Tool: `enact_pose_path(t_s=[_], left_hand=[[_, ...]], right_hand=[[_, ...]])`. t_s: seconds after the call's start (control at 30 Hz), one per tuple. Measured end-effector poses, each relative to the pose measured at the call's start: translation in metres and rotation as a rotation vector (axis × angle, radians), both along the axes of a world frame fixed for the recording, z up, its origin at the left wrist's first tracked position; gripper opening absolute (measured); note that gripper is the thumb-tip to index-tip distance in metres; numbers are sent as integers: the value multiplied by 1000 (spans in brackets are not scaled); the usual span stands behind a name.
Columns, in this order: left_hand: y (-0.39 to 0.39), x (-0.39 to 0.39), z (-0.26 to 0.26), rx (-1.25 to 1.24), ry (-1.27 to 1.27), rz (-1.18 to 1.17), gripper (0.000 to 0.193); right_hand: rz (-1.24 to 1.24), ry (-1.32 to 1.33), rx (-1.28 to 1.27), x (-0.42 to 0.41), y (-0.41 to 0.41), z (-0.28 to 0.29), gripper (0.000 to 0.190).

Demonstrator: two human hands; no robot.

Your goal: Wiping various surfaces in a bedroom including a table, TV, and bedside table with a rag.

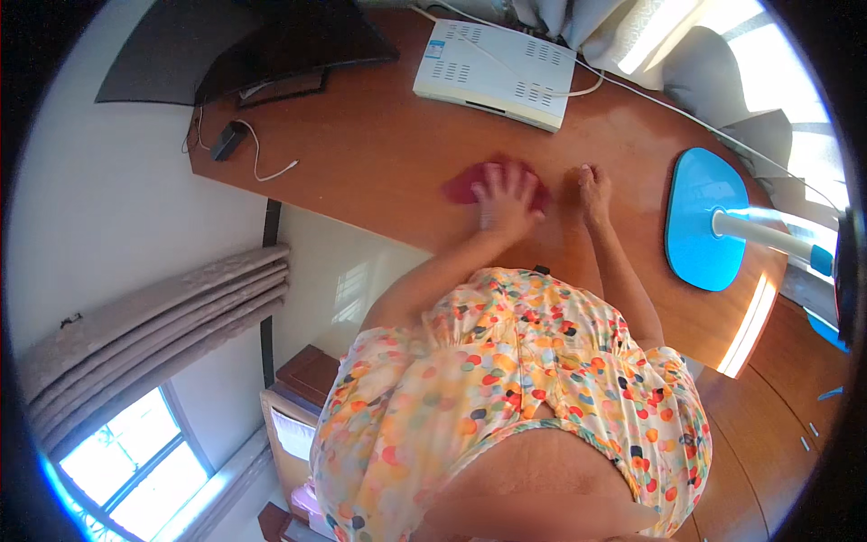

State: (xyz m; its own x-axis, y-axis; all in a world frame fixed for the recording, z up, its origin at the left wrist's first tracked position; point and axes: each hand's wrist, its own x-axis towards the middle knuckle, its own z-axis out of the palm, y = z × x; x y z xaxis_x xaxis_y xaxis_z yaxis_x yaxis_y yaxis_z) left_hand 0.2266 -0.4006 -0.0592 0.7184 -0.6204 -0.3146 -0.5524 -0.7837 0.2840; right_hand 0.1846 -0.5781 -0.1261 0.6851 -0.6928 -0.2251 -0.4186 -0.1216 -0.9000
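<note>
My left hand [504, 200] lies palm down, fingers spread, on a red cloth [464, 187]. It holds the cloth flat against the brown wooden desk [372, 156]; the fingers and the cloth are blurred. To the right, apart from the cloth, my right hand [595, 193] rests on the desktop with its fingers curled in. Nothing is seen in it. Beyond both hands sits a white electronic box [498, 71] with vent slots and a small blue label, a white cable lying across its top.
A blue stand base [704, 230] with a white pole [765, 234] occupies the right side. At far left are a black monitor [305, 40] and a black power adapter [229, 140] with a white cable [257, 156]. Curtains [630, 40] hang behind the desk. The desk's left edge slants towards me.
</note>
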Motion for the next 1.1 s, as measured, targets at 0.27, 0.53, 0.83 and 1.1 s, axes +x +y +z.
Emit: enact_pose_path(t_s=[0.27, 0.53, 0.83, 1.1], left_hand=[[21, 43, -4, -137, -136, -431, 46], [128, 163, -21, 220, -307, 812, 47], [-9, 34, -15, -236, -294, -212, 34], [61, 82, -4, -370, -240, -266, 33]], right_hand=[[54, 34, -7, -17, -6, -23, 12], [26, 142, 56, -35, 7, -3, 6], [37, -42, 121, -17, 25, 22, 9], [21, -165, 1, -11, 10, 39, 11]])
